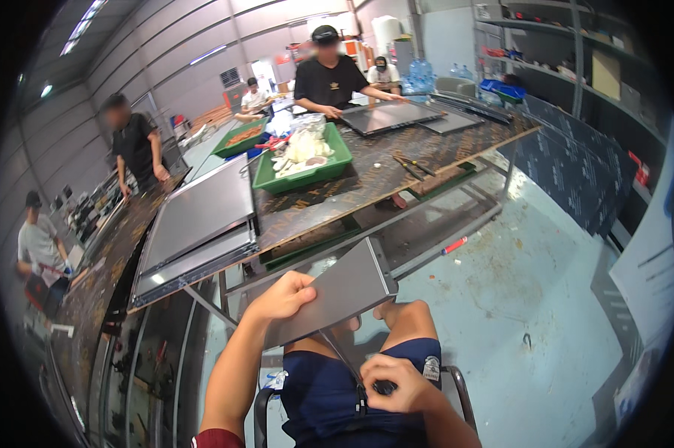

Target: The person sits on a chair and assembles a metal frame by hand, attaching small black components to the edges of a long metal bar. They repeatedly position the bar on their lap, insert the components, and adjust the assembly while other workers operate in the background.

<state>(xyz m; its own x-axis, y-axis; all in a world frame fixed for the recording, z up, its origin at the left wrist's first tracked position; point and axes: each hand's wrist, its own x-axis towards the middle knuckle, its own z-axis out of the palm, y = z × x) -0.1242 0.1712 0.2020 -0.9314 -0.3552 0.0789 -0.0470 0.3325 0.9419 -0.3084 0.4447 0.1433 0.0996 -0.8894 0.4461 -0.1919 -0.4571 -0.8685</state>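
Observation:
I sit with a grey flat metal panel (337, 286) with folded edges tilted above my lap. My left hand (281, 299) is closed on its left side, thumb on top and fingers hidden beneath. Over my right thigh, my right hand (398, 382) is wrapped round the handle of a black-handled tool (384, 387). A long, thin dark shaft runs from this hand up to the panel's near edge; its tip is hidden, so I cannot tell whether it is a screwdriver or a file.
Ahead stands a worktable (314, 209) with a green tray (307, 178) of white pieces, pliers (411, 166) and stacked panels (202, 205). Across it, a person (329, 78) handles another panel (389, 116). A red marker (455, 246) lies on the floor; shelves (576, 45) stand at right.

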